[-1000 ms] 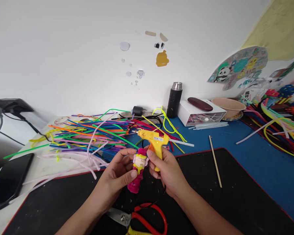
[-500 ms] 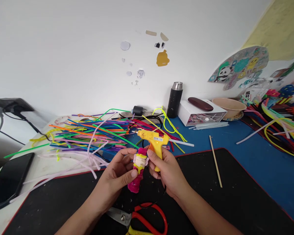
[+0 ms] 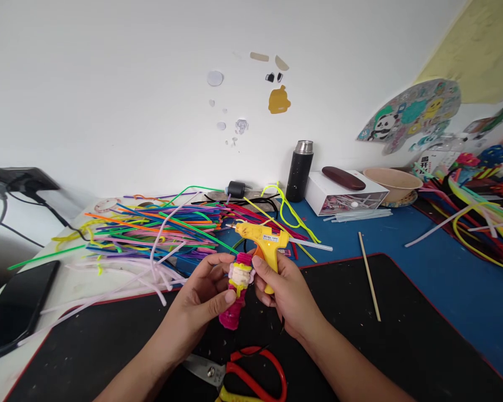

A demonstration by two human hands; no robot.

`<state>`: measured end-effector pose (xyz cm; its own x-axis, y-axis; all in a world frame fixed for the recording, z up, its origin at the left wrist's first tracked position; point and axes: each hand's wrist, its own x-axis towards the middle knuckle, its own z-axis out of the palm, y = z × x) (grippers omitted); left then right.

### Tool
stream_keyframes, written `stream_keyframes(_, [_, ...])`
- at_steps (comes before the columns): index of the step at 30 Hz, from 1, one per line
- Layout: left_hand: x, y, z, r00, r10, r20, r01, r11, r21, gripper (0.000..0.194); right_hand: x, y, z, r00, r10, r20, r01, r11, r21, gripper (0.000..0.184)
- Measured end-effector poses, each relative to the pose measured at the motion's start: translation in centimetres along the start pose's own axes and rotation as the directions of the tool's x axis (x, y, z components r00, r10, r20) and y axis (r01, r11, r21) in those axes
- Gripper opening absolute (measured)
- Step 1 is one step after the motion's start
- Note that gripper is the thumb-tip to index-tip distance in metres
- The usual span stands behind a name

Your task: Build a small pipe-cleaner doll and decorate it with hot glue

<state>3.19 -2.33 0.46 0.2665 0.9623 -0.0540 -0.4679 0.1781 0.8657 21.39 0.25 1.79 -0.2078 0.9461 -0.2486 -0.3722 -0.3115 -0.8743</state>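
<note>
Clamping fingers: your left hand [image 3: 197,298] on figure [image 3: 240,277], right hand [image 3: 289,285] on glue gun [image 3: 272,241] | box [image 3: 312,192] of pinkish bits [image 3: 331,205], gun's right | mat [image 3: 331,290] below | wall [image 3: 129,100] behind

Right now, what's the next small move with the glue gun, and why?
Probably tip the glue gun so its nozzle aims at the pink figure: the right hand grips the gun, the left hand holds the figure, and the nozzle points left, past the figure's top end.
</note>
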Motion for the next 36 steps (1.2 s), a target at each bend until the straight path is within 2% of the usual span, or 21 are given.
stream_keyframes(36, [0.07, -0.36, -0.3, 1.0, 0.019, -0.002, -0.019, 0.999, 0.026, 0.042, -0.05, 0.13, 0.06, 1.0, 0.01, -0.003, -0.01, 1.0, -0.016, 0.063])
